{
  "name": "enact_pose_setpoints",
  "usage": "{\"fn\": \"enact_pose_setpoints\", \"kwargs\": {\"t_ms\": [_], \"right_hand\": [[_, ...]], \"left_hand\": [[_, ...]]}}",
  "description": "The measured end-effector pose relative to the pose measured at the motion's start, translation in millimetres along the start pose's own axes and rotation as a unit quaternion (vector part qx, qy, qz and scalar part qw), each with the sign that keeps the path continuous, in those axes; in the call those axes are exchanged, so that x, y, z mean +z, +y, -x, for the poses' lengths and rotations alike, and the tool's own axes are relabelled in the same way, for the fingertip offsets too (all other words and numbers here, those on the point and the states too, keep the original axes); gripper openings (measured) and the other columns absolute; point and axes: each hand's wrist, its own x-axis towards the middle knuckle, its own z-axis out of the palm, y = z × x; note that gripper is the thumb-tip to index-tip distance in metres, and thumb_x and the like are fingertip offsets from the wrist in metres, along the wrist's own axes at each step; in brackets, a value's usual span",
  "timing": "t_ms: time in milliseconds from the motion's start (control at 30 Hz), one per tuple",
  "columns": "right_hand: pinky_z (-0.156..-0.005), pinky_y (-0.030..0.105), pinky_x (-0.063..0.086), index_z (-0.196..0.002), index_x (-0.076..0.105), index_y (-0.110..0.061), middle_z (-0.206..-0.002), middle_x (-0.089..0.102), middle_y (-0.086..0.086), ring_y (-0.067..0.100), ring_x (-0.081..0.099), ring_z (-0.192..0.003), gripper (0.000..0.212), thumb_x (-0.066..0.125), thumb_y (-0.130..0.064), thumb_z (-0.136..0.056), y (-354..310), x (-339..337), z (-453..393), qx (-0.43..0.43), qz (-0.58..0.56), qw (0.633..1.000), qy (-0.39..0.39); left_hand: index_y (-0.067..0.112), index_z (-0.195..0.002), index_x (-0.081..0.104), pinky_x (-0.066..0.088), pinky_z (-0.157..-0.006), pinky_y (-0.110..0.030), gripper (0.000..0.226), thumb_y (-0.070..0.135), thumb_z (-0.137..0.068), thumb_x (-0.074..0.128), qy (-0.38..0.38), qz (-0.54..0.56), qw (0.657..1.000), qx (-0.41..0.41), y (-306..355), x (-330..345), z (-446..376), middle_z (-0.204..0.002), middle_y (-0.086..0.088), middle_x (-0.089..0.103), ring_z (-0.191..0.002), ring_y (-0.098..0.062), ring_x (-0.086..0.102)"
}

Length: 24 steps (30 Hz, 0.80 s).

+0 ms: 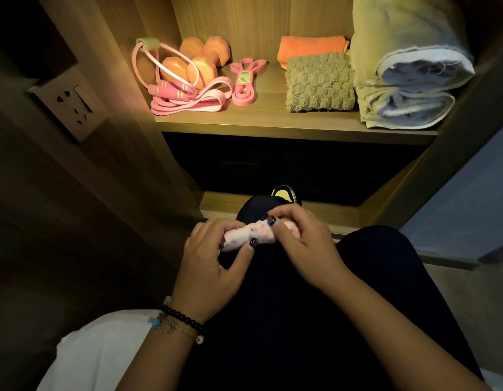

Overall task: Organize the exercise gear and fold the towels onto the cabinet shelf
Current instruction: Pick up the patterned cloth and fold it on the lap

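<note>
Little towel: a small spotted towel (246, 235), rolled up tight, is sitting low and near, over the person's dark knee, well below the shelf.
Which way it is pointing: its long side is running left to right, with the right end tipping up a bit and farther away.
Left hand: the left hand (213, 261) is curling round the left end of the roll, thumb on top, gripping it.
Right hand: the right hand (301, 238) is pinching the right end, with its fingers wrapping over the roll.
Shelf: the cabinet shelf (272, 122) is glowing with light, far and above the hands.
Gear on the left: pink bands (188, 101), a pink strap (243, 80) and orange dumbbells (202, 62) are lying together at the left side.
Towels on the right: an orange towel (309, 46) is lying at the back, a green bumpy towel (319, 83) is sitting in front of it, and two big rolled towels (408, 88) are stacking at the far right.
What could go wrong: I think the roll could be springing open if one hand is letting go, because only the pinching fingers are keeping it tight.
Another worry: the free spot on the shelf is looking small, so pushing the roll in could be knocking the green bumpy towel or the pink strap.
</note>
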Motion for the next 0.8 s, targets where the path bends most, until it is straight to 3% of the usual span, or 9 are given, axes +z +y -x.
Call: {"fn": "enact_pose_setpoints", "kwargs": {"t_ms": [67, 167, 233, 333, 467, 600, 667, 800], "right_hand": [[-0.073, 0.018, 0.043, -0.1, 0.063, -0.026, -0.102, 0.06, -0.009, 0.004, 0.057, -0.094, 0.011, 0.062, -0.031, -0.09, -3.8, 4.7, -8.4, 0.037, -0.014, 0.998, 0.039], [-0.074, 0.022, 0.045, -0.102, 0.061, -0.022, -0.104, 0.05, -0.009, 0.006, 0.054, -0.092, 0.023, 0.062, -0.04, -0.088, -6.2, 6.0, -9.9, 0.073, 0.03, 0.993, 0.087], [-0.069, 0.024, 0.043, -0.103, 0.058, -0.021, -0.104, 0.051, -0.007, 0.008, 0.053, -0.089, 0.031, 0.052, -0.048, -0.091, -5.5, 2.4, -4.3, 0.108, 0.065, 0.989, 0.074], [-0.057, 0.014, 0.04, -0.102, 0.056, -0.02, -0.094, 0.06, -0.008, 0.002, 0.055, -0.082, 0.028, 0.05, -0.046, -0.093, -2.8, -2.4, 3.0, 0.143, 0.027, 0.989, 0.03], [-0.059, 0.01, 0.045, -0.098, 0.063, -0.019, -0.086, 0.067, -0.007, 0.0, 0.062, -0.076, 0.014, 0.064, -0.031, -0.089, -2.0, -7.7, -8.1, 0.151, -0.091, 0.983, 0.052], [-0.072, 0.032, 0.057, -0.096, 0.065, -0.023, -0.09, 0.069, -0.003, 0.01, 0.067, -0.086, 0.017, 0.07, -0.025, -0.08, 0.3, -17.9, -33.1, 0.171, -0.152, 0.97, 0.084], [-0.076, 0.041, 0.059, -0.093, 0.065, -0.024, -0.091, 0.069, -0.002, 0.014, 0.067, -0.088, 0.016, 0.071, -0.019, -0.079, -2.0, -25.6, -50.5, 0.166, -0.163, 0.968, 0.097], [-0.072, 0.029, 0.058, -0.094, 0.067, -0.022, -0.09, 0.069, -0.002, 0.01, 0.068, -0.083, 0.022, 0.071, -0.007, -0.078, -8.4, -45.5, -95.7, 0.152, -0.192, 0.966, 0.083]], "left_hand": [[0.029, -0.099, 0.06, 0.05, -0.078, -0.033, 0.014, 0.04, -0.09, 0.057, -0.003, 0.018, 0.997, -0.07, 1.0, 2.3, -4.4, -0.098, 0.018, 0.058, -0.094, -0.004, 0.054], [0.023, -0.092, 0.062, 0.047, -0.068, -0.028, 0.016, 0.038, -0.09, 0.059, -0.015, -0.01, 0.98, -0.197, 2.3, 4.7, -16.6, -0.093, 0.007, 0.059, -0.087, -0.009, 0.057], [0.021, -0.085, 0.061, 0.038, -0.059, -0.024, 0.021, 0.042, -0.087, 0.062, -0.034, -0.019, 0.964, -0.265, 4.5, 2.6, -25.9, -0.092, 0.001, 0.06, -0.079, -0.01, 0.056], [0.019, -0.086, 0.057, 0.037, -0.056, -0.024, 0.025, 0.042, -0.084, 0.066, -0.074, -0.006, 0.947, -0.313, 9.4, -4.0, -36.9, -0.09, 0.002, 0.059, -0.075, -0.011, 0.054], [0.015, -0.092, 0.059, 0.046, -0.061, -0.028, 0.023, 0.022, -0.077, 0.075, -0.082, 0.101, 0.933, -0.335, 15.2, -6.9, -45.0, -0.094, -0.003, 0.063, -0.082, -0.018, 0.06], [0.013, -0.083, 0.067, 0.048, -0.057, -0.016, 0.019, 0.019, -0.072, 0.081, -0.083, 0.17, 0.927, -0.324, 14.0, -2.0, -52.3, -0.09, -0.004, 0.069, -0.079, -0.014, 0.062], [0.015, -0.074, 0.067, 0.05, -0.066, -0.016, 0.016, 0.021, -0.072, 0.082, -0.087, 0.232, 0.92, -0.305, 12.2, 4.0, -63.0, -0.097, 0.003, 0.071, -0.087, -0.011, 0.066], [0.014, -0.061, 0.065, 0.049, -0.086, -0.026, 0.024, 0.03, -0.07, 0.082, -0.107, 0.278, 0.916, -0.268, 11.4, 22.7, -103.8, -0.104, 0.006, 0.073, -0.099, -0.002, 0.066]]}}
